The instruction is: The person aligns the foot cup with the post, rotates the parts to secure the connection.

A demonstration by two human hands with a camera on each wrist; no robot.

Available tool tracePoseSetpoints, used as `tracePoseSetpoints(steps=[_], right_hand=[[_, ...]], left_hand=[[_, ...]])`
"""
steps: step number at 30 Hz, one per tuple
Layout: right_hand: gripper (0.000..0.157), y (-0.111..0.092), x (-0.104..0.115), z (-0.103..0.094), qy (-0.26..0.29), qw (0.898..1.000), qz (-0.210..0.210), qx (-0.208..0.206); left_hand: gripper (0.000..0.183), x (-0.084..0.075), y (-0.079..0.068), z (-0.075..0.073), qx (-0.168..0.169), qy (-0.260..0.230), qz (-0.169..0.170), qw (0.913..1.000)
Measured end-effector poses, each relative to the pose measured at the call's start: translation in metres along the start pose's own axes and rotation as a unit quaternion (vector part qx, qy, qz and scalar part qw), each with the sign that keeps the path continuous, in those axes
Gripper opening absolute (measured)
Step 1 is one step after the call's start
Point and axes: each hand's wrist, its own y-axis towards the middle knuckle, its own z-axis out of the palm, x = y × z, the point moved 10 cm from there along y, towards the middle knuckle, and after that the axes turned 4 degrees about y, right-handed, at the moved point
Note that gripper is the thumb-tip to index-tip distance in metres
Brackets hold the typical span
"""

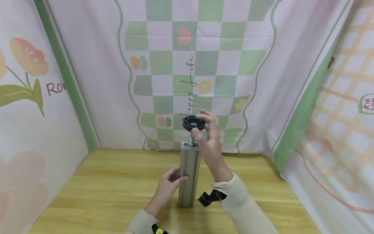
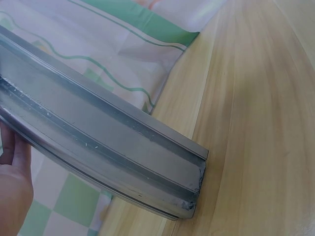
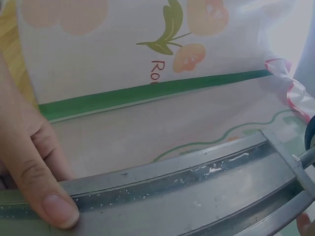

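An aluminium profile stands upright on the wooden table, grooves running down its sides. My left hand grips it below the middle, thumb across the front face; the left wrist view shows this hand at the profile's edge. Out of the profile's top end rises the bolt of a levelling foot, its round black base uppermost. Thumb and fingers of my right hand hold the base by its rim, from the front and right. White flecks lie in the profile's groove in the right wrist view.
Around the wooden table, printed cloth hangs on the left, back and right. The checked back cloth comes down to the table's far edge, close behind the profile. Black camera mounts sit on both wrists.
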Motion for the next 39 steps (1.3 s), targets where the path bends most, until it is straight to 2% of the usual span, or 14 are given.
tracePoseSetpoints(steps=[6, 12, 17, 22, 29, 34, 39], right_hand=[[0.060, 0.005, -0.010, 0.005, 0.126, 0.990, 0.021, 0.051], [0.059, 0.007, -0.015, 0.006, 0.175, 0.981, 0.035, 0.074], [0.056, 0.008, -0.017, 0.012, 0.216, 0.970, 0.050, 0.103], [0.058, 0.010, -0.019, 0.013, 0.230, 0.965, 0.061, 0.107], [0.045, 0.010, -0.018, 0.011, 0.225, 0.967, 0.067, 0.100], [0.044, 0.007, -0.021, 0.007, 0.200, 0.973, 0.085, 0.083], [0.040, 0.003, -0.021, 0.002, 0.163, 0.981, 0.086, 0.061]], left_hand=[[0.048, 0.000, 0.000, 0.001, 0.004, -0.001, 0.001, 1.0000], [0.050, 0.001, 0.001, 0.001, 0.003, 0.006, 0.000, 1.0000], [0.049, 0.000, 0.000, 0.000, -0.001, 0.009, -0.001, 1.0000], [0.046, -0.002, 0.000, 0.001, -0.001, 0.007, -0.001, 1.0000], [0.045, -0.004, -0.001, 0.001, -0.001, 0.006, 0.000, 1.0000], [0.045, -0.002, 0.000, 0.000, -0.001, 0.012, 0.001, 0.9999], [0.045, -0.001, -0.001, 0.000, -0.001, 0.012, -0.003, 0.9999]])
